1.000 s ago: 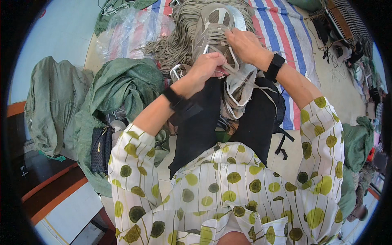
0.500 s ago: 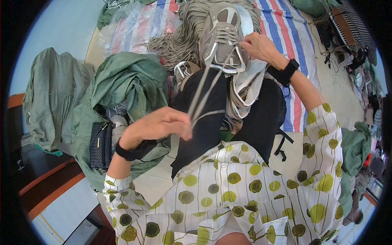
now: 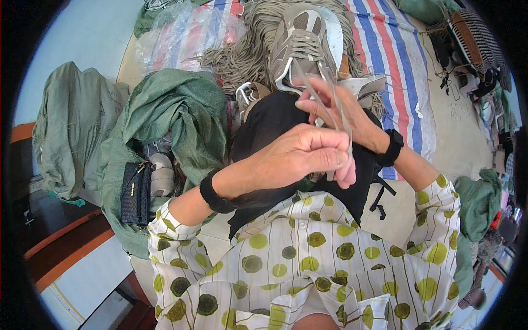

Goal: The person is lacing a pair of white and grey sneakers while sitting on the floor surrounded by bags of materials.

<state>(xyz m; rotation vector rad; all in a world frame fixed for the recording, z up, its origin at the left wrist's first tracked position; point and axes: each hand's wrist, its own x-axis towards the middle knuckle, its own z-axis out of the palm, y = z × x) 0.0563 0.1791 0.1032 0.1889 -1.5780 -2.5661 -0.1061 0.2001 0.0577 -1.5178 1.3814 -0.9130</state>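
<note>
A taupe and white sneaker [image 3: 290, 50] rests beyond my knees with its tongue end toward me. From it, a pale grey shoelace [image 3: 312, 94] stretches down in two strands to my hands. My left hand [image 3: 305, 157] is closed around the strands, in front of my right hand. Just below the shoe, my right hand [image 3: 360, 124] has its fingers apart, with the lace running across them. Whether those fingers touch the lace is not plain.
A big heap of grey-beige laces [image 3: 250, 27] lies behind the shoe on a striped sheet [image 3: 393, 82]. Another shoe [image 3: 254, 94] sits by my left knee. At left are a green woven sack [image 3: 170, 104], a black pouch [image 3: 135, 192] and clear plastic [image 3: 179, 33].
My left hand has moved right and across, with the lace in it. My right hand has come down from the shoe's side toward the left hand, its fingers spreading.
</note>
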